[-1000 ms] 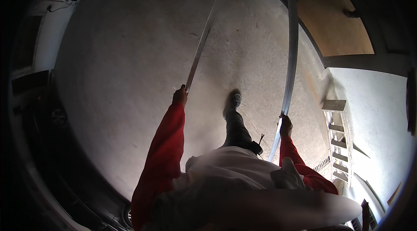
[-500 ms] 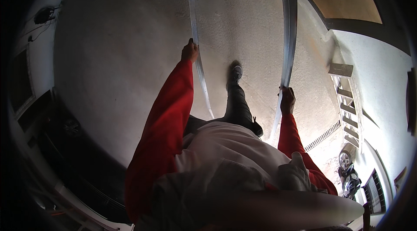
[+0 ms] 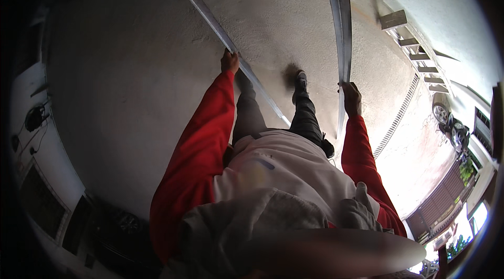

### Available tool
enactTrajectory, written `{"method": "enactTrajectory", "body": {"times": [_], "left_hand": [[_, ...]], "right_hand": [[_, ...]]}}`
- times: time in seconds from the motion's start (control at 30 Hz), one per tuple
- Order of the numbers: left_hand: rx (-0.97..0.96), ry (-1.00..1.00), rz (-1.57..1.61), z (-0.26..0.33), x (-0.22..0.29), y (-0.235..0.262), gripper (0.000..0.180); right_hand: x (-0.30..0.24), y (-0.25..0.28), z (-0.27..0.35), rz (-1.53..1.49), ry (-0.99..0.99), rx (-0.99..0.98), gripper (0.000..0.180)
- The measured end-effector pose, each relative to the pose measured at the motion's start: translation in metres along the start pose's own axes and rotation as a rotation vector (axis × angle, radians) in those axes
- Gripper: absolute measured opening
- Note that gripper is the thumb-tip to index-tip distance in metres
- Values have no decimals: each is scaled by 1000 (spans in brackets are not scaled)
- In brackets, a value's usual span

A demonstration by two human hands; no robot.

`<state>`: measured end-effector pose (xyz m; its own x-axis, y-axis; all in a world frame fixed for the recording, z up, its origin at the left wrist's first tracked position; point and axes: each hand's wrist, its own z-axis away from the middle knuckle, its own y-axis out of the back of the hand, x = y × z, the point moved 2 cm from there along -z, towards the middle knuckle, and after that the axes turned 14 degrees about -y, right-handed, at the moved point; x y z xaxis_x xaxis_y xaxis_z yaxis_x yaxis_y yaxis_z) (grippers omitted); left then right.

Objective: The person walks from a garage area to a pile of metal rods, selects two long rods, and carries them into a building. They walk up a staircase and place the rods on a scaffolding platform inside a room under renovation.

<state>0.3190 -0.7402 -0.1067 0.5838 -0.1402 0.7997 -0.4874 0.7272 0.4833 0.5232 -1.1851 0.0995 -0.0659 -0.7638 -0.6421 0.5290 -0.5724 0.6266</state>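
My left hand (image 3: 230,62) is closed round a long, thin metal bar (image 3: 202,8), which slants from the upper left down past my legs. On the other side, my right hand (image 3: 352,99) grips a wider grey metal bar (image 3: 340,16) that looks channel-shaped and runs nearly straight ahead. Both bars extend beyond the top of the picture, and their near ends drop beside my legs. The bars stand apart, with my legs between them. Red sleeves cover both arms, and the fingers of my right hand are partly hidden behind its bar.
A wooden stepladder (image 3: 408,42) lies or leans along the white wall at right. Beyond a floor drain grate (image 3: 399,113) stand a motorcycle (image 3: 458,134) and a brown slatted gate (image 3: 441,200). A dark car (image 3: 126,221) is at lower left. Cables hang from a dark device (image 3: 35,117) on the left wall.
The view has turned to my right, bringing the gate into sight. The left bar now slants, its far end farther left. My right hand appears a little higher, and my feet have shifted as in walking.
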Motion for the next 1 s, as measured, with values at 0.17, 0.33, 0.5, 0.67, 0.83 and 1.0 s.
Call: {"method": "enactTrajectory", "body": {"times": [0.17, 0.33, 0.5, 0.67, 0.83, 1.0], "left_hand": [[-25, -113, 116, -4, 11, 0, 33], [-96, -241, 92, 5, 50, 9, 31], [-179, -370, 247, 24, 80, 18, 34], [-359, -357, 233, 47, 106, 32, 41], [-392, -242, 354, 90, 151, 55, 38], [-452, -331, 473, 105, 155, 57, 46]], "right_hand": [[-50, -59, 26, 127, 114, -19, 19], [-99, -142, 21, 21, 223, -38, 13], [-124, -191, 17, 27, 172, -88, 14], [-128, -198, 26, -71, 184, -97, 15], [-132, -183, 52, -182, 271, -57, 15], [-140, -155, 87, -175, 162, -1, 15]]}}
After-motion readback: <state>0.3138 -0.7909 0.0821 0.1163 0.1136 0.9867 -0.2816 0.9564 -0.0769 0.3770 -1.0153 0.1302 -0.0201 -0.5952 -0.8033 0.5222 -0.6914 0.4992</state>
